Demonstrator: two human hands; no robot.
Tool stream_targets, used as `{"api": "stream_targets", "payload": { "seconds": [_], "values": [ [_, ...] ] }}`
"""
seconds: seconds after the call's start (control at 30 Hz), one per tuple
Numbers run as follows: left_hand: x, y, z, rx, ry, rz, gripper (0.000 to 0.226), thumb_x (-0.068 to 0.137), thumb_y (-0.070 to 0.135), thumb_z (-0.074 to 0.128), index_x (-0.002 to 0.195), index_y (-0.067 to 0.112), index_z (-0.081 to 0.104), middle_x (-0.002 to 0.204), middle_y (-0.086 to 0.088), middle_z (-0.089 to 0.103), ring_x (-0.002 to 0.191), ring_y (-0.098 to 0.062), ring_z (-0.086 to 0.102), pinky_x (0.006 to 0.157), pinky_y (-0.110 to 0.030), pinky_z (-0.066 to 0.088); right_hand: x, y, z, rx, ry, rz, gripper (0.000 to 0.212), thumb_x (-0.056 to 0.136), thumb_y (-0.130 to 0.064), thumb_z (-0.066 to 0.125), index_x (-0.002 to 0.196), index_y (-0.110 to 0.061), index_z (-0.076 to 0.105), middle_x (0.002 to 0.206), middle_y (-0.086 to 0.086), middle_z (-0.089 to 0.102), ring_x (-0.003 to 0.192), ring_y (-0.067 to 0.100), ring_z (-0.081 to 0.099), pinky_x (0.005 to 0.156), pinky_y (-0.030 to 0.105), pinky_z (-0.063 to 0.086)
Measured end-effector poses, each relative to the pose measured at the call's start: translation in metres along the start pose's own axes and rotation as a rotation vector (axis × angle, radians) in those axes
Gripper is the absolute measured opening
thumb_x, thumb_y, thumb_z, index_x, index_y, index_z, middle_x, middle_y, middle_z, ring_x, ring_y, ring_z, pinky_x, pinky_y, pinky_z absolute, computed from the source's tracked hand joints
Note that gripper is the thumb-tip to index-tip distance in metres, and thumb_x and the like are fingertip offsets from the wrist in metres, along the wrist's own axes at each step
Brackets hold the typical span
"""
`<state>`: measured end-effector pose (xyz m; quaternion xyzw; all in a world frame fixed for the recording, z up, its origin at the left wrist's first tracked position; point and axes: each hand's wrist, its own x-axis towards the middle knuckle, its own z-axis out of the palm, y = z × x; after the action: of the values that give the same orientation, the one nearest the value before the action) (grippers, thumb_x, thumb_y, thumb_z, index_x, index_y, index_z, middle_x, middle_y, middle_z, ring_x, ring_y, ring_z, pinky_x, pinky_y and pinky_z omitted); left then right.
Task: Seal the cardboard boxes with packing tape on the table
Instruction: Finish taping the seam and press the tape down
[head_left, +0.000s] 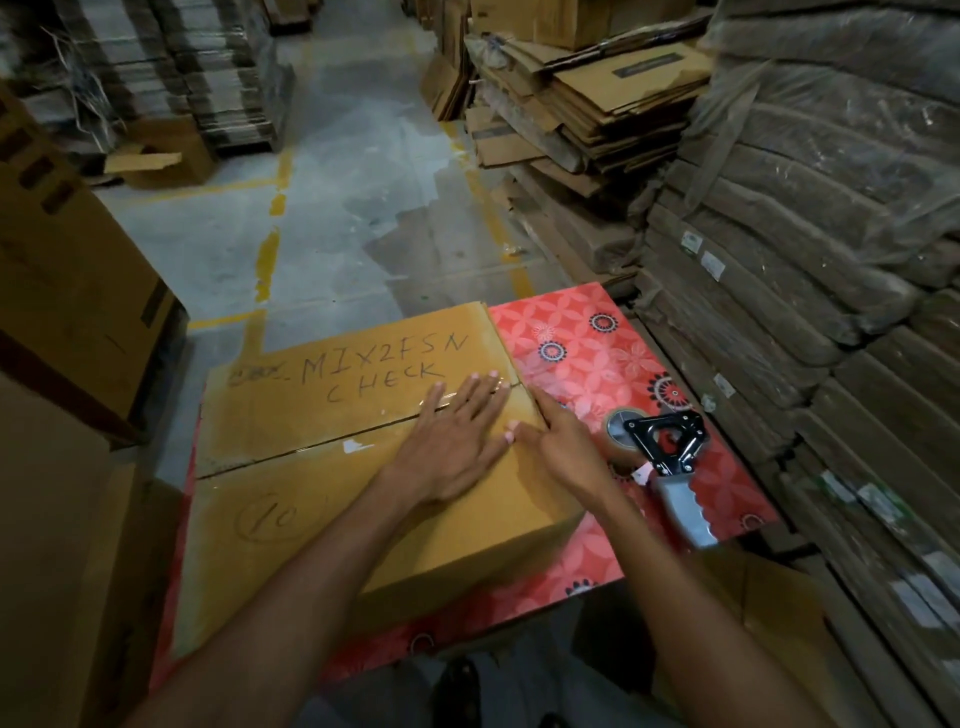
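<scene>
A brown cardboard box with "MIX2FSN CHECK" and a circled "10" written on top lies on the red floral table. Clear tape shines along its centre seam near the right end. My left hand lies flat on the box top over that seam, fingers straight. My right hand rests at the box's right edge, fingers pressing down on the top and the corner. A tape dispenser with a black frame, a tape roll and a grey handle lies on the table just right of my right hand, held by neither hand.
Tall cardboard boxes stand close on the left. Stacks of flattened cartons and wrapped bundles fill the right side. A grey floor aisle with yellow lines runs ahead beyond the table.
</scene>
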<state>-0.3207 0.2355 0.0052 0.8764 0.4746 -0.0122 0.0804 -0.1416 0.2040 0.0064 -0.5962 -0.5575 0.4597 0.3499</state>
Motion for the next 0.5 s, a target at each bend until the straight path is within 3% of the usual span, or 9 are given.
{"api": "stream_targets", "payload": {
  "seconds": [0.1, 0.17, 0.27, 0.37, 0.43, 0.5],
  "values": [
    [0.027, -0.006, -0.002, 0.039, -0.008, 0.053, 0.072, 0.098, 0.066, 0.004, 0.159, 0.030, -0.010, 0.165, 0.008, -0.015, 0.152, -0.011, -0.016, 0.123, -0.052, -0.004, 0.005, 0.009, -0.014, 0.069, -0.051, 0.030, 0.040, 0.096, -0.034, 0.060, 0.136, -0.038, 0.060, 0.124, -0.014, 0.070, 0.110, 0.009, 0.068, 0.095, 0.035, 0.054],
    [0.039, -0.009, -0.002, 0.054, -0.011, 0.061, 0.071, 0.098, 0.065, 0.004, 0.159, 0.030, -0.010, 0.165, 0.009, -0.016, 0.152, -0.011, -0.015, 0.123, -0.052, -0.005, -0.001, 0.024, -0.023, 0.027, -0.028, 0.072, 0.033, 0.103, -0.038, 0.054, 0.129, -0.026, 0.068, 0.119, -0.009, 0.071, 0.100, 0.003, 0.067, 0.093, 0.032, 0.052],
    [0.048, -0.005, 0.001, 0.016, 0.024, 0.018, 0.070, 0.097, 0.069, 0.004, 0.158, 0.036, -0.008, 0.164, 0.014, -0.013, 0.152, -0.008, -0.012, 0.123, -0.050, -0.006, -0.005, 0.069, -0.047, -0.134, 0.307, 0.196, 0.035, 0.102, -0.040, 0.050, 0.116, -0.017, 0.072, 0.111, 0.002, 0.073, 0.099, 0.021, 0.069, 0.095, 0.042, 0.053],
    [0.058, 0.001, 0.005, -0.008, 0.042, -0.023, 0.071, 0.095, 0.073, 0.003, 0.158, 0.040, -0.004, 0.165, 0.015, -0.010, 0.153, -0.007, -0.010, 0.123, -0.050, -0.005, -0.006, 0.126, -0.086, -0.492, 0.614, 0.466, 0.039, 0.089, -0.028, 0.057, 0.127, -0.019, 0.064, 0.124, 0.012, 0.067, 0.114, 0.037, 0.062, 0.099, 0.047, 0.048],
    [0.064, 0.004, 0.006, -0.011, 0.056, -0.044, 0.072, 0.095, 0.073, 0.003, 0.158, 0.039, -0.002, 0.165, 0.014, -0.009, 0.153, -0.008, -0.010, 0.123, -0.051, -0.005, -0.008, 0.156, -0.100, -0.650, 0.500, 0.623, 0.045, 0.089, -0.043, 0.053, 0.121, -0.013, 0.062, 0.117, 0.017, 0.062, 0.115, 0.037, 0.059, 0.093, 0.043, 0.047],
    [0.070, 0.007, 0.008, -0.014, 0.071, -0.054, 0.072, 0.095, 0.073, 0.003, 0.158, 0.039, -0.001, 0.166, 0.014, -0.008, 0.153, -0.008, -0.009, 0.123, -0.051, -0.005, -0.004, 0.180, -0.100, -0.588, 0.335, 0.709, 0.042, 0.091, -0.047, 0.052, 0.105, -0.010, 0.066, 0.099, 0.014, 0.062, 0.095, 0.028, 0.061, 0.077, 0.032, 0.045]
  ]
}}
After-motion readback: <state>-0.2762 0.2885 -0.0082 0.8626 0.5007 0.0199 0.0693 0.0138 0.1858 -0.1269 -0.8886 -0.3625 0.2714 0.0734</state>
